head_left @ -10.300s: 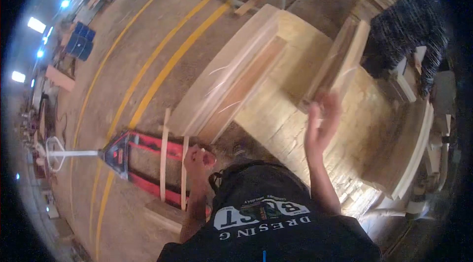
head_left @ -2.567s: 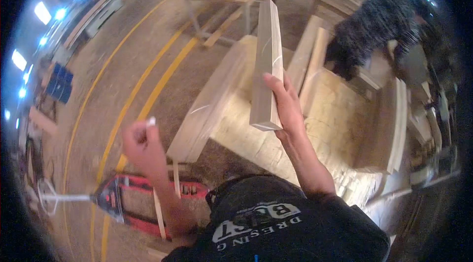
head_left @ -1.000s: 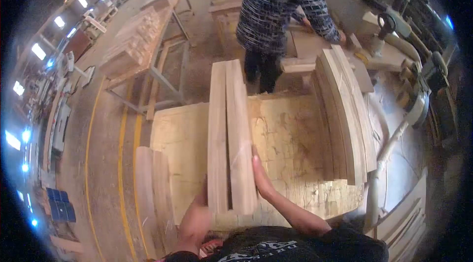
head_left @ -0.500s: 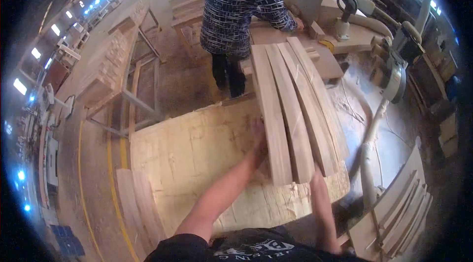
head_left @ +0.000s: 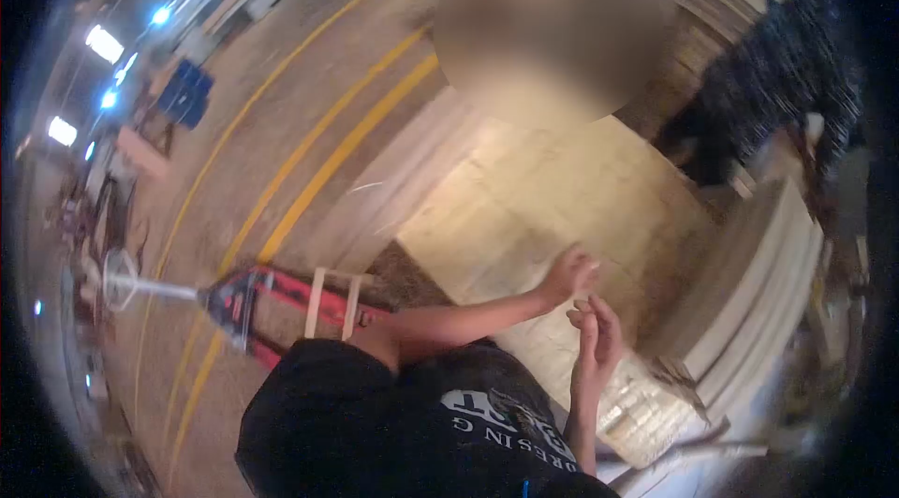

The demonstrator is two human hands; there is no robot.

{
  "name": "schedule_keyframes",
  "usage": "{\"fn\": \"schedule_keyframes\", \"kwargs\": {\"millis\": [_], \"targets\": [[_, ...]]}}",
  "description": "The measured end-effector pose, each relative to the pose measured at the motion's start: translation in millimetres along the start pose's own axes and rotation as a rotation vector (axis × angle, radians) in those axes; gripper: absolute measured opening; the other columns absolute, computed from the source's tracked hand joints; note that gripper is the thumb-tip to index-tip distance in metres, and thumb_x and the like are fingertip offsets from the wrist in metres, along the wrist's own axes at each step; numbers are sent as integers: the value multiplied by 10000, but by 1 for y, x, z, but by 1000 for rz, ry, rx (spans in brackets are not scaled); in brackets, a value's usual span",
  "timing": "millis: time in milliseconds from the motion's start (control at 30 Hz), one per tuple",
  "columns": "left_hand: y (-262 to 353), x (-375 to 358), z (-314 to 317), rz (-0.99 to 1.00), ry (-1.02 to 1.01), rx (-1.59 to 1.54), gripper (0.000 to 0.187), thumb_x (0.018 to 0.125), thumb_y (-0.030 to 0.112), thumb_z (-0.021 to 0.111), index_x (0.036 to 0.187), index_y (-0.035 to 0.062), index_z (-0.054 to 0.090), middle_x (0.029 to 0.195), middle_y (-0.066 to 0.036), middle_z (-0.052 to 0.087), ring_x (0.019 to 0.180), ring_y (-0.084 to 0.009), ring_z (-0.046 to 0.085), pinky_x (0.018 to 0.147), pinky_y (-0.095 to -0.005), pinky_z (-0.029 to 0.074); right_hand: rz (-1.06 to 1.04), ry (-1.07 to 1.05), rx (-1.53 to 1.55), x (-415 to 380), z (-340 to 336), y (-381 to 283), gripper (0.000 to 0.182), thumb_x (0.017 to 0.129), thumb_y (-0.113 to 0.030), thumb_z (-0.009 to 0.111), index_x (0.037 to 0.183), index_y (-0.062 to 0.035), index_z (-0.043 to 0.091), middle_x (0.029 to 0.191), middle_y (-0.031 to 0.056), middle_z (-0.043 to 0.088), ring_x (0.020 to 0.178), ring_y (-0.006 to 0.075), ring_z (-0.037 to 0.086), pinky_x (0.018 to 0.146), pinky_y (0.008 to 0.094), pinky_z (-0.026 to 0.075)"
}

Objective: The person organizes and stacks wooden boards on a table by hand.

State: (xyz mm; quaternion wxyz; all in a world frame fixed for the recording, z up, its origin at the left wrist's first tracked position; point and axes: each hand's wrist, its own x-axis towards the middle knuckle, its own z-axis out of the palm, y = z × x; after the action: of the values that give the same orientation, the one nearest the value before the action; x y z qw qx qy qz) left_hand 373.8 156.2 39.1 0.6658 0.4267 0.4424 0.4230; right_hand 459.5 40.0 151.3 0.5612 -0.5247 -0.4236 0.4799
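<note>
Several boards (head_left: 749, 282) slant lengthwise toward upper right, near a loosely curled left hand (head_left: 569, 275) and right hand (head_left: 599, 334), any pinch unclear.

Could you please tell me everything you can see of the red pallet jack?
The pallet jack stands on the floor, handle pointing away to the left of the view. It has two long red forks, apparently painted metal and scuffed, joined at a dark front section. A pale shaft ends in a rounded loop handle. Two wood strips lie across the forks. The person's body and left arm hide the rest.
</note>
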Motion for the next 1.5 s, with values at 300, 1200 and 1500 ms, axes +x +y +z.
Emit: {"fn": "schedule_keyframes", "kwargs": {"millis": [300, 1200, 1500], "targets": [[77, -248, -243, 423, 1311, 392, 157, 963, 43, 442, 1072, 4, 549, 1043, -118, 571, 717, -151, 579, 644, -267, 525, 207, -874, 112, 56, 180, 81, 464, 980, -221, 609, 1358, 11, 473, 1231, 116, 603, 1100, 203, 597, 948, 320, 477], [120, -175, -163, 525, 369, 613, 114, 837, 5, 653, 921, 35, 582, 740, -107, 608, 623, -219, 625, 580, -335, 498, 516, -82, 1309, 92, 156, 30, 441, 875, -362, 675, 1096, -14, 520, 945, 79, 524, 768, 168, 558, 665, 280, 563], [141, -122, -136, 934, 205, 882, 120, 809, 37, 673, 869, 37, 569, 742, -97, 602, 651, -290, 628, 520, -402, 493, 477, -135, 1194, 98, 169, 24, 434, 873, -416, 688, 974, -39, 498, 850, 70, 538, 733, 177, 579, 648, 278, 558]]}}
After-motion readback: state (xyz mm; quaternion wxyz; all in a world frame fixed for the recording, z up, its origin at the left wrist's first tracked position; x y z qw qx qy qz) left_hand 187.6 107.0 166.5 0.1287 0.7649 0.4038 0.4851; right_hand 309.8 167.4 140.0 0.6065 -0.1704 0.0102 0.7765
